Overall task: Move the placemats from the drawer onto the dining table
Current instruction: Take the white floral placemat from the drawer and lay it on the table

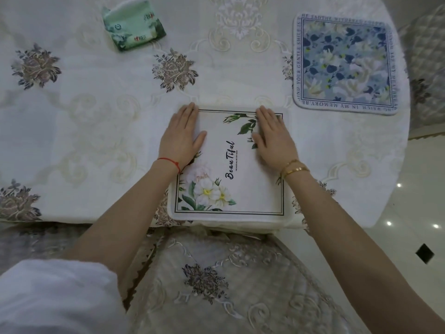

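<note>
Beside flat hands point(228, 138): blue placemat point(344, 63), tissue pack point(134, 27).

A white rectangular placemat printed with flowers and the word "Beautiful" point(240, 165) lies at the near edge of the round dining table under its embroidered white tablecloth point(96, 121), with the left hand point(180, 138) and right hand point(273, 137) flat on its far half, side by side and apart. A square blue floral placemat with a lettered border point(344, 63) lies farther back to the right, apart from the first. A green soft pack of tissues point(133, 26) lies at the far left, and a fabric-covered chair seat point(216, 285) stands before the table's near edge.
</note>
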A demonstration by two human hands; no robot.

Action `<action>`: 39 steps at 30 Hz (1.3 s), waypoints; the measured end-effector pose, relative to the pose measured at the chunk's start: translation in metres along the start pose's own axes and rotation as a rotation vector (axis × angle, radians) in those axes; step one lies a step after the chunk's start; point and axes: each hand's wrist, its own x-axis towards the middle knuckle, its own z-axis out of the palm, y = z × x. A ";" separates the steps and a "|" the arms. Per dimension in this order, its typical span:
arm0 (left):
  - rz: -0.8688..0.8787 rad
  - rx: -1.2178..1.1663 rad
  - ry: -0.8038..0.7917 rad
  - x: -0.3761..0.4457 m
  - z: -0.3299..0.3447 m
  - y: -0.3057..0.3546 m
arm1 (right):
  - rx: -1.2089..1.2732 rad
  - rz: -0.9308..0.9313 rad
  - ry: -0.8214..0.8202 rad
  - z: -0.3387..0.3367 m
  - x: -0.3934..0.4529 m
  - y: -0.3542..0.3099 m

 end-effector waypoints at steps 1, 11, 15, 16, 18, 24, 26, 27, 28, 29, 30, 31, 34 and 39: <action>-0.025 0.018 0.005 -0.003 -0.001 -0.004 | 0.004 0.039 0.017 -0.002 -0.007 0.007; 0.090 0.011 -0.070 -0.025 0.007 0.040 | 0.043 -0.073 -0.063 0.019 -0.020 -0.046; 0.040 0.007 -0.049 -0.044 0.010 0.030 | 0.001 -0.026 -0.058 0.018 -0.032 -0.034; 0.016 0.000 -0.040 -0.050 0.009 0.024 | -0.010 -0.009 -0.050 0.015 -0.040 -0.025; -0.040 -0.002 -0.033 -0.061 0.006 0.014 | -0.011 0.048 -0.038 0.007 -0.057 -0.005; -0.082 0.018 -0.050 -0.092 0.000 0.010 | -0.037 0.118 -0.045 -0.001 -0.103 0.010; -0.013 0.003 -0.064 -0.105 -0.001 0.027 | -0.029 0.048 -0.057 0.005 -0.110 -0.010; 0.027 -0.012 -0.084 -0.111 0.000 0.038 | -0.020 0.007 -0.072 0.009 -0.112 -0.023; 0.055 -0.022 -0.108 -0.117 0.003 0.049 | -0.017 -0.033 -0.092 0.015 -0.112 -0.034; 0.070 -0.018 -0.128 -0.121 0.007 0.057 | -0.022 -0.062 -0.109 0.021 -0.113 -0.044; 0.072 -0.005 -0.139 -0.125 0.010 0.062 | -0.028 -0.074 -0.119 0.026 -0.114 -0.051; 0.065 0.012 -0.145 -0.127 0.013 0.064 | -0.034 -0.068 -0.123 0.029 -0.115 -0.053; 0.026 0.036 -0.157 -0.135 0.013 0.054 | -0.039 -0.031 -0.120 0.025 -0.127 -0.041; -0.093 0.040 -0.149 -0.151 0.009 0.035 | -0.056 0.082 -0.100 0.009 -0.166 -0.012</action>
